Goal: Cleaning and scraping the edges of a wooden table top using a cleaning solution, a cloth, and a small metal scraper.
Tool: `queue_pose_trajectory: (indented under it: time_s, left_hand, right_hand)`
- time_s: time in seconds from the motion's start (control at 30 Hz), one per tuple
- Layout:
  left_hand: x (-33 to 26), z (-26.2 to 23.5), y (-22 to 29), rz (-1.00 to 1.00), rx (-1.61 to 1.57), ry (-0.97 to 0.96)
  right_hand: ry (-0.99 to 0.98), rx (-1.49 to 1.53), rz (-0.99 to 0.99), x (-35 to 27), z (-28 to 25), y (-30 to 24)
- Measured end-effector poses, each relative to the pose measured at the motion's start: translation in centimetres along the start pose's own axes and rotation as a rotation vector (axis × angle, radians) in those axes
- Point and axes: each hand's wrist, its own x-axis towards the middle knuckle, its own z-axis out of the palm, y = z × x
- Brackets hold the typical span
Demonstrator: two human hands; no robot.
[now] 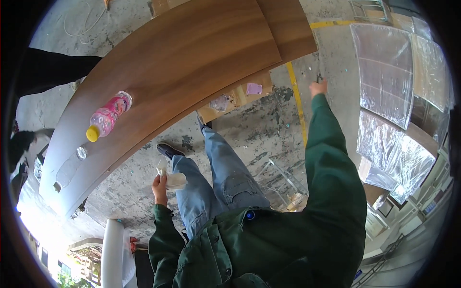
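My left hand (160, 187) is closed on a thin, white, crumpled piece (175, 181); whether it is cloth, paper or plastic film I cannot tell. It hangs beside my left thigh, below the edge of a long brown wood-look panel (201, 48). My right arm reaches far out to the right, past the panel's end. There my right hand (318, 87) is closed around a small, dark, thin tool (319, 77) whose kind is too small to make out.
On the panel lie a pink-labelled bottle with a yellow cap (109, 116) and a clear bottle (71, 168). Cardboard (240, 102) shows under its near edge. Film-wrapped boards (384, 67) stand at right. A white roll (112, 254) stands lower left. Someone's dark-clothed leg (57, 72) is at the far left.
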Motion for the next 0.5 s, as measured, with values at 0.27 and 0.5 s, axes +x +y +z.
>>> queue_pose_trajectory:
  time_s: [0.27, 0.5]
  left_hand:
    - [-6.3, 0.5, 4.3, -0.061, 0.053, 0.209]
    - [-9.5, 1.9, 9.9, 0.043, -0.211, 0.148]
  right_hand:
    - [-0.619, -0.034, -0.346, -25.7, 13.8, -12.8]
    - [-1.224, 0.284, -0.450, -45.3, 25.0, -28.9]
